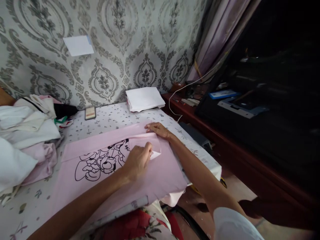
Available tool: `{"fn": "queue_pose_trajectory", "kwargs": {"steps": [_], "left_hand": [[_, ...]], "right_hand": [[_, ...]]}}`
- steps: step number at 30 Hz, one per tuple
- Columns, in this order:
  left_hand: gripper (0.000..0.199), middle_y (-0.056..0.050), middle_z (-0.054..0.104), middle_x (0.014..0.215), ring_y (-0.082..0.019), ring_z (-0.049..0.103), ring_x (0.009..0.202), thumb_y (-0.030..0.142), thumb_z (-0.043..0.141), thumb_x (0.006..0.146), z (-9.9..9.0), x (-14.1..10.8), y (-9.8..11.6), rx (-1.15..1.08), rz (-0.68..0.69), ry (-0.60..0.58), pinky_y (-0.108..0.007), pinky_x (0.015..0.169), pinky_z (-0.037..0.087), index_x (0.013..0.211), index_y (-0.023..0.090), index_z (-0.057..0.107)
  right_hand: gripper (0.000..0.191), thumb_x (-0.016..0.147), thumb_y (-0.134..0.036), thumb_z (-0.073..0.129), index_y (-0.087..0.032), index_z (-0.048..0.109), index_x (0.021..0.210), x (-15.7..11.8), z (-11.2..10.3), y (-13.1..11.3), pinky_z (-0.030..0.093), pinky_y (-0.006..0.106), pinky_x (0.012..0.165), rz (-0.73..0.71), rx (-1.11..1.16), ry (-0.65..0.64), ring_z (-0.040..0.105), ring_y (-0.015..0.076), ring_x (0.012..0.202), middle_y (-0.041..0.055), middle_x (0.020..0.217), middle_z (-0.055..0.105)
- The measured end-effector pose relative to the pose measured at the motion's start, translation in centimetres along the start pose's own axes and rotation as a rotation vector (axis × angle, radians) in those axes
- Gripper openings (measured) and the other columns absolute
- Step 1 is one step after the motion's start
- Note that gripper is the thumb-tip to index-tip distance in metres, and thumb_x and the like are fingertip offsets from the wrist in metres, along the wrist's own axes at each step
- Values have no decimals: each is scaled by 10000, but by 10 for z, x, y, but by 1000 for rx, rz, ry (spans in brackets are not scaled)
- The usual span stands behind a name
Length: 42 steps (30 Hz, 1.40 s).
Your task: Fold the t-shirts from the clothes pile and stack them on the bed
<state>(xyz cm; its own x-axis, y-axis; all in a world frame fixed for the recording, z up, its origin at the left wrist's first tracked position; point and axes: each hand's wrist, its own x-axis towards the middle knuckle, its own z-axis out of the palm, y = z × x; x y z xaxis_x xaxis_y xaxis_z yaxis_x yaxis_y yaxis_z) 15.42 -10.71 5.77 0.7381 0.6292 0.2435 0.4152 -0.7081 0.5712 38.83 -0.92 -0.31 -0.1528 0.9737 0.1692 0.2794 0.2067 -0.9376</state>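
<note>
Pink fabric (165, 176) lies spread over the table, with a black line-drawn cartoon print (107, 161) on it. A thin translucent sheet (155, 145) lies over part of the print, and its near right corner is lifted. My left hand (138, 159) is closed at that raised corner, pinching the sheet just right of the print. Beyond it, my right hand (158, 129) rests with fingers stretched out on the far edge of the sheet and the pink fabric.
A white folded stack (145, 99) sits at the back of the patterned tabletop (110, 115). A phone (90, 113) lies at the back left, near heaped clothes (30, 133). A dark red cabinet (232, 146) with a large black screen (275, 100) stands on the right; a white cable (172, 96) hangs there.
</note>
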Motion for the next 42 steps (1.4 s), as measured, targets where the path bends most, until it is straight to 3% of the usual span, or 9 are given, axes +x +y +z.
{"fn": "queue_pose_trajectory", "kwargs": {"steps": [5,14,20,24,28,31,33,36,42], "left_hand": [[104,54,452,614,-142,428,536,215,320,980,1,-5,24,-146,105,62,-299,573,334,929,241,407],[68,60,450,646,-109,425,547,270,399,986,-4,-3,40,-695,-57,-39,-254,546,337,927,237,399],[207,56,456,627,-110,423,547,328,411,999,1,-10,13,-706,-143,-176,-233,558,344,1080,204,555],[291,-26,642,749,-135,546,665,306,452,966,-14,-14,-3,-642,-60,-269,-252,662,425,933,170,707],[179,-24,669,788,-149,573,729,281,586,845,-56,-12,-36,-730,-149,-3,-253,690,450,795,176,723],[156,-11,636,773,-138,563,680,328,699,718,-86,-17,-78,-869,-392,344,-237,607,459,742,175,685],[237,-12,632,775,-147,579,657,357,748,644,-96,-25,-106,-915,-582,460,-244,562,474,762,170,663],[365,-24,636,756,-173,614,656,444,770,622,-96,-38,-131,-903,-767,447,-278,558,514,805,158,635],[513,25,608,759,-146,604,674,416,826,624,-85,-45,-127,-749,-713,295,-260,604,522,1041,203,617]], "right_hand": [[456,805,-634,649,-207,779,711,-1,0,-3,439,419,1042,19,-14,8,627,263,1109,91,1096,742],[440,835,-606,643,-204,789,731,-1,0,-3,431,435,1056,-5,-27,-10,625,261,1100,97,1122,736],[428,785,-619,671,-213,799,743,-1,-1,-2,401,427,1083,10,-30,-16,617,284,1153,86,1171,732],[486,763,-681,670,-215,803,762,-3,-2,-5,394,420,1085,4,-27,-51,620,284,1153,80,1174,733],[604,809,-764,566,-210,788,716,-3,-1,-7,369,417,1106,8,-33,-42,609,279,1166,92,1153,738],[694,832,-815,469,-204,740,648,-3,0,-9,366,435,1110,37,-4,-8,614,276,1152,102,1103,745],[697,851,-809,443,-200,727,665,-3,0,-9,385,447,1092,48,5,4,620,276,1134,101,1107,740],[544,826,-717,597,-200,743,740,-3,-2,-7,406,446,1065,45,-39,-35,614,279,1131,94,1169,718],[329,739,-522,760,-199,695,743,0,-2,3,442,415,995,24,-37,-65,615,244,1085,102,1241,675]]}}
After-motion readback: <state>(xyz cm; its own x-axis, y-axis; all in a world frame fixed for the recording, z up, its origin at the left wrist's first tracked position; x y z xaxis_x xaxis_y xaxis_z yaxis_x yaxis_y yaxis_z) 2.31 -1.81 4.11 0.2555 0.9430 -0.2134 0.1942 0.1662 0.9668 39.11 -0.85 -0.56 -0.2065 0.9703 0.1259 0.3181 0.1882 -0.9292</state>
